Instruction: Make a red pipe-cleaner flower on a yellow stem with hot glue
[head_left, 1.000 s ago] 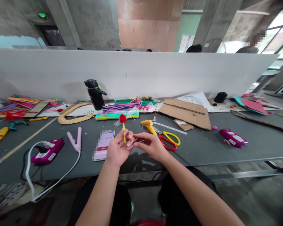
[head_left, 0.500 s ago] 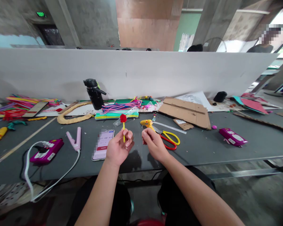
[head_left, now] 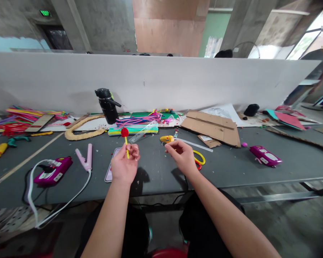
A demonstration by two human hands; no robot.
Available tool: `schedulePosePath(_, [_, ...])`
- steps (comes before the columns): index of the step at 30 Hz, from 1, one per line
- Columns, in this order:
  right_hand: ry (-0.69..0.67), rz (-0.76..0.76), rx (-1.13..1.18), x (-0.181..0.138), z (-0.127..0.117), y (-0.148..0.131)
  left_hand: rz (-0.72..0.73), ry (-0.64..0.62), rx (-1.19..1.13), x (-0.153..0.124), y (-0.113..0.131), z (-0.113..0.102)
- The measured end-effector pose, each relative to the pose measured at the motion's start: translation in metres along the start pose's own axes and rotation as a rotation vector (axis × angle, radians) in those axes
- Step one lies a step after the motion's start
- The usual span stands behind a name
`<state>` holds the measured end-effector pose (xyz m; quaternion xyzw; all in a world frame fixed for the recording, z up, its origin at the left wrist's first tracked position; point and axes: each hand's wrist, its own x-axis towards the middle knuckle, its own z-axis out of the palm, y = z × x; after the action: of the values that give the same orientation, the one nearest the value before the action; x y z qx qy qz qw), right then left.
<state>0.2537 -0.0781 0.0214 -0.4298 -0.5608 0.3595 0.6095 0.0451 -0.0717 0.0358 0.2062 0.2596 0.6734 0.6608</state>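
My left hand (head_left: 124, 164) is closed round a short yellow stem topped with a red pompom (head_left: 124, 132), held upright above the phone (head_left: 109, 173) on the grey table (head_left: 231, 165). My right hand (head_left: 182, 156) hovers, fingers curled loosely, just in front of the yellow glue gun (head_left: 167, 139) and over the yellow and red scissors (head_left: 199, 158). Whether it holds anything is not visible.
A black bottle (head_left: 107, 105), a bundle of coloured pipe cleaners (head_left: 136, 125), a clear ruler (head_left: 145, 132), cardboard sheets (head_left: 212, 127), a pink straightener (head_left: 85, 158), and two magenta devices (head_left: 54, 170) (head_left: 265, 155) lie about. A white partition (head_left: 177, 82) backs the table.
My hands have parted: the left one carried the pompom stem to the left, the right one moved right and forward toward the glue gun and scissors.
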Motion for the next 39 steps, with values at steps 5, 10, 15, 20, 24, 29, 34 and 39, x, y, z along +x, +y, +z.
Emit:
schedulePosePath(5, [-0.023,0.043,0.035,-0.001,0.002,-0.001,0.015,0.038,0.061,0.001,-0.005,-0.002])
schedulePosePath(10, [-0.102,0.049,-0.002,-0.005,0.002,-0.001,0.006,-0.125,0.099,-0.002,-0.007,0.000])
schedulePosePath(15, [-0.097,0.010,-0.042,-0.007,0.005,-0.004,-0.023,-0.186,0.076,-0.005,-0.006,0.003])
schedulePosePath(20, [-0.089,0.027,0.007,-0.007,0.007,-0.002,-0.068,-0.196,0.052,-0.006,-0.009,0.005])
schedulePosePath(24, [-0.135,0.054,0.037,-0.010,0.009,-0.001,-0.087,-0.197,0.074,-0.006,-0.017,0.008])
schedulePosePath(29, [-0.170,0.047,0.013,-0.014,0.013,-0.006,-0.113,-0.233,0.107,-0.008,-0.028,0.011])
schedulePosePath(34, [-0.171,0.042,0.017,-0.015,0.013,-0.009,-0.130,-0.241,0.142,-0.009,-0.034,0.011])
schedulePosePath(39, [-0.171,0.064,-0.024,-0.015,0.012,-0.007,-0.130,-0.237,0.153,-0.009,-0.034,0.011])
